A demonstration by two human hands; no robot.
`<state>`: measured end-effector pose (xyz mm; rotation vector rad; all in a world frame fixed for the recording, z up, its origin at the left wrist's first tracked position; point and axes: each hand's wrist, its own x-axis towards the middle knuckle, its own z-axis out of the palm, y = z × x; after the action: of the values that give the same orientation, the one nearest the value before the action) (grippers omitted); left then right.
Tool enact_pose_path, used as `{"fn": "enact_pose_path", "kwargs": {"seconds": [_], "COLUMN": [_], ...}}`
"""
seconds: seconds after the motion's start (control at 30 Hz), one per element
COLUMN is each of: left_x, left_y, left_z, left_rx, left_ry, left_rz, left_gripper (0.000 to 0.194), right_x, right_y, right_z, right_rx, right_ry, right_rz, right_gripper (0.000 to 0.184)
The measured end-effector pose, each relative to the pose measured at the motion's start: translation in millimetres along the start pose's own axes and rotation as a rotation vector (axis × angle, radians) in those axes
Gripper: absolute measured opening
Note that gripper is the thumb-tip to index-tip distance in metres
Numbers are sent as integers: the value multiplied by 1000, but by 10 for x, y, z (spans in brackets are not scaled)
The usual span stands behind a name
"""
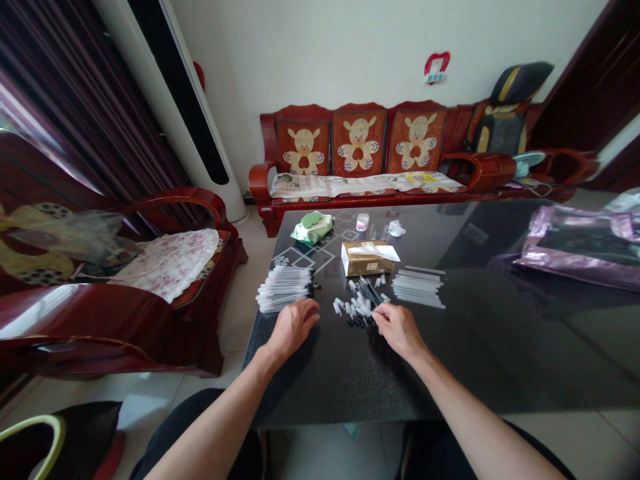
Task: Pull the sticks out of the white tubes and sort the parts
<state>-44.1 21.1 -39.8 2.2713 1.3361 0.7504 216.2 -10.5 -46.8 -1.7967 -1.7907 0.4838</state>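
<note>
My left hand [295, 325] is closed, thumb and fingers together, just in front of a row of clear pens with black tips [286, 289]. Whatever it holds, if anything, is hidden. Over at the middle pile, my right hand [400, 329] pinches at a translucent pen cap on the pile's near right edge. Loose pen caps [354, 308] lie in that pile, with thin dark pen refills [367, 291] behind them. To the right lies a row of clear, empty-looking pen barrels [417, 287].
A tissue box [367, 265] stands behind the pile on the dark glossy table [480, 347]. Farther back are a green wipes pack [313, 228], a small white tub [363, 221] and crumpled tissue [397, 229]. A purple-edged bag [580, 243] lies at right.
</note>
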Motion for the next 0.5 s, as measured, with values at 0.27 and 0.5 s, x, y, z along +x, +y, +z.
{"fn": "enact_pose_path", "kwargs": {"seconds": [0.27, 0.5], "left_x": [76, 68], "left_y": [-280, -287], "left_z": [-331, -245], "left_rx": [338, 393], "left_ry": [119, 78], "left_rz": [-228, -219], "left_gripper": [14, 21], "right_x": [236, 246], "right_y": [88, 20], "right_z": [60, 113], "right_rx": [-278, -287], "right_ry": [129, 99], "right_rz": [106, 77], "right_gripper": [25, 26]}}
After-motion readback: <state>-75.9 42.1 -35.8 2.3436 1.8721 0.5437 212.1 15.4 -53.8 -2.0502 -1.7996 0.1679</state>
